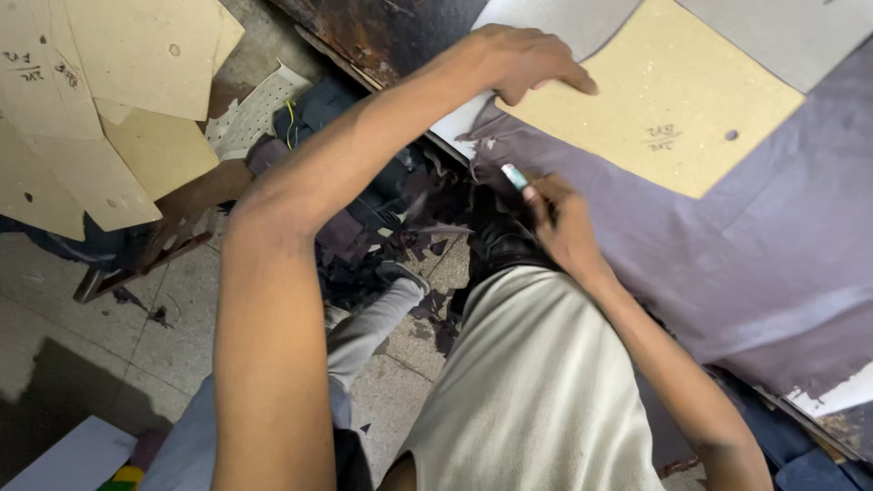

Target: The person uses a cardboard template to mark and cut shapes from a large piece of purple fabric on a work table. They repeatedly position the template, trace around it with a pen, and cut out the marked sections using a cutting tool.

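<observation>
The left hand is laid flat on the near corner of a tan cardboard template, with the fingers spread and pressed down, so nothing is gripped by it. The template is placed on a sheet of grey-purple material which covers the worktable, close to the table's edge. The right hand is closed around a small marking tool with a light blue tip; the tip is held against the material just beside the lower edge of the template. The left arm is stretched forward across the view, while the right arm is bent, with its wrist turned inward. Below the table edge, dark scraps are scattered on the floor. More cardboard templates are stacked at the far left, well apart from both hands.
</observation>
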